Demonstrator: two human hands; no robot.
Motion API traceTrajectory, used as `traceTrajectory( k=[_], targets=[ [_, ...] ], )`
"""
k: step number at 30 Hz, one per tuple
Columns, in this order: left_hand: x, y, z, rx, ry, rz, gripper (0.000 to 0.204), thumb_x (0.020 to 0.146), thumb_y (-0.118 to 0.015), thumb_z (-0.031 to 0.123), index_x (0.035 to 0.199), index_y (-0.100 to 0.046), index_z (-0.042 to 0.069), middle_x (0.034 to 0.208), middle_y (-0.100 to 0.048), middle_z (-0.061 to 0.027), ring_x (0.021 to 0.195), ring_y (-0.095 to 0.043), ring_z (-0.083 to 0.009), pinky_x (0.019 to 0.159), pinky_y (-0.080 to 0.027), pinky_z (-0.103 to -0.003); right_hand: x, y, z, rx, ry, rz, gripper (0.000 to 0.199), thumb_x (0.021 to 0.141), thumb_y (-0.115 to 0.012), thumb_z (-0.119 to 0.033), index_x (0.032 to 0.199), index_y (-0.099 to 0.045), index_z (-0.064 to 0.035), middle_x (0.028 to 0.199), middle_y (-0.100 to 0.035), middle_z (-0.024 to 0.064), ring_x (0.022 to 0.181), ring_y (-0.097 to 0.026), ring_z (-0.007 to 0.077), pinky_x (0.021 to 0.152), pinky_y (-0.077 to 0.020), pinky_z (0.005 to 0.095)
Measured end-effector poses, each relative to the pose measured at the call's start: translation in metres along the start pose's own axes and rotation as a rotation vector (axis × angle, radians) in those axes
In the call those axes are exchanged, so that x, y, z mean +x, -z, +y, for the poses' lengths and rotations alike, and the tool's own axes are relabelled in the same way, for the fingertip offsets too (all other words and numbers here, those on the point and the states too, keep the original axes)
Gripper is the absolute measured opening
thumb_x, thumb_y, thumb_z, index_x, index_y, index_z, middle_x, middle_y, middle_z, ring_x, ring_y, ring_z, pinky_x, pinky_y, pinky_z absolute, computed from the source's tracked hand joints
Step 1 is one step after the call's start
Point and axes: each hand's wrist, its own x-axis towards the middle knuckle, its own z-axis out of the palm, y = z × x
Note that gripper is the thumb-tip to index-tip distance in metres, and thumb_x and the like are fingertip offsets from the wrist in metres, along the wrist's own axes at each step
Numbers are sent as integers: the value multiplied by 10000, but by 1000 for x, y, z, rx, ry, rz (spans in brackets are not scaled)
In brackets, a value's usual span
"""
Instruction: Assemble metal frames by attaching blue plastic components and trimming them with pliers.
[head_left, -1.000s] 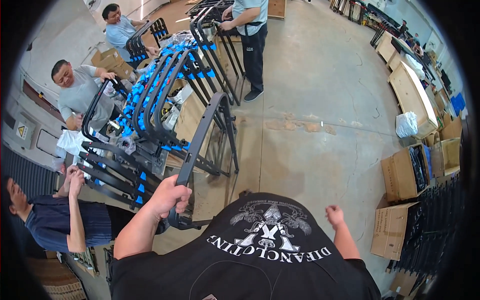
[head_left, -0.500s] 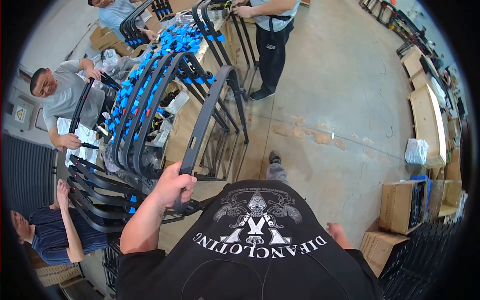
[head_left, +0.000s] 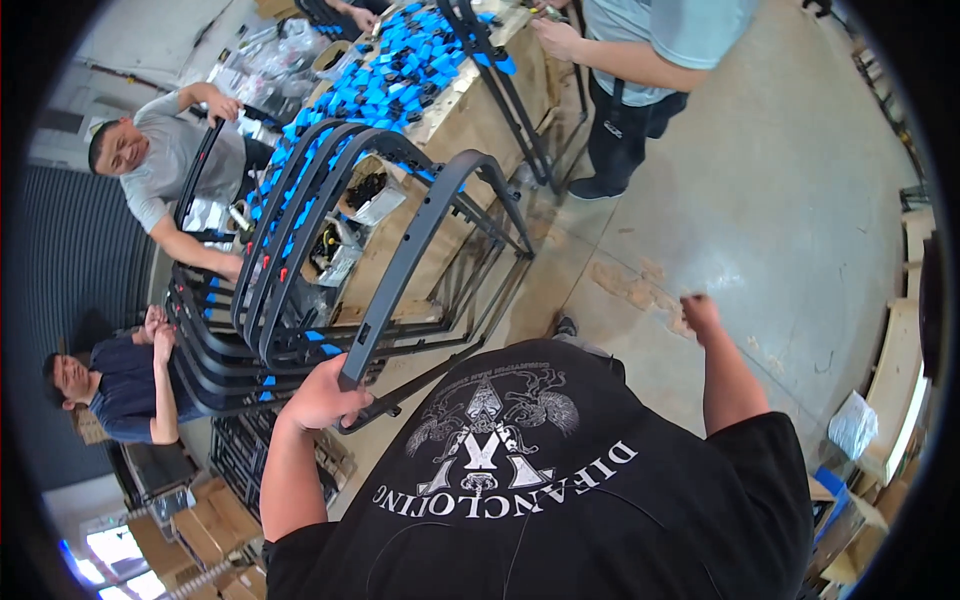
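My left hand (head_left: 328,393) is closed around the lower corner of a black metal frame (head_left: 415,232) with rounded bends, which stands tilted in front of me. Out to the right, over the floor, my right hand (head_left: 703,315) is curled into a loose fist, and nothing shows in it. Just left of the held frame, several similar black curved frames (head_left: 325,200) with small red and blue pieces lean against a workbench (head_left: 400,260). Blue plastic parts (head_left: 395,75) lie heaped on the bench, beside a white box (head_left: 375,200) of small dark pieces.
A co-worker in grey (head_left: 200,165) handles a black bar across the bench, and another in dark blue (head_left: 135,375) sits by stacked frames. A third person (head_left: 640,60) stands at the bench's far right end. Concrete floor (head_left: 740,220) stretches right, toward a white bag (head_left: 853,425).
My view has turned and come closer to the bench. My right hand has swung up and forward from beside my body. My left hand keeps its hold on the frame.
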Motion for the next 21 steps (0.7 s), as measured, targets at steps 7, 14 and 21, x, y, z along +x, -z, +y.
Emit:
traceTrajectory(
  k=[7, 14, 21],
  targets=[
    [-18, -25, -26, 409, -120, 619, 317, 779, -777, 61, 1003, -555, 28, 816, -625, -31, 717, -604, -117, 632, -497, -279, -73, -110, -307, 502, 945, -312, 384, 939, -708, -295, 1186, -627, -13, 1027, -677, 85, 922, -621, 155, 858, -508, 310],
    [2, -36, -164, -224, -520, 1181, 231, 966, -635, 237, 1002, -606, 11, 900, -629, -39, 849, -591, -139, 778, -472, -304, -138, -161, -469, 310, 1160, -640, 308, 996, -626, -310, 1080, -679, -19, 883, -619, 11, 828, -554, 97, 748, -456, 263],
    [20, -3, -162, -707, -493, 1432, 327, 1032, -562, 352, 824, -582, 101, 721, -590, 13, 633, -554, -71, 568, -433, -208, -165, -193, -478, 294, 971, -550, 348, 972, -641, -366, 935, -691, -23, 752, -558, -43, 685, -461, 49, 620, -363, 228]
  ],
)
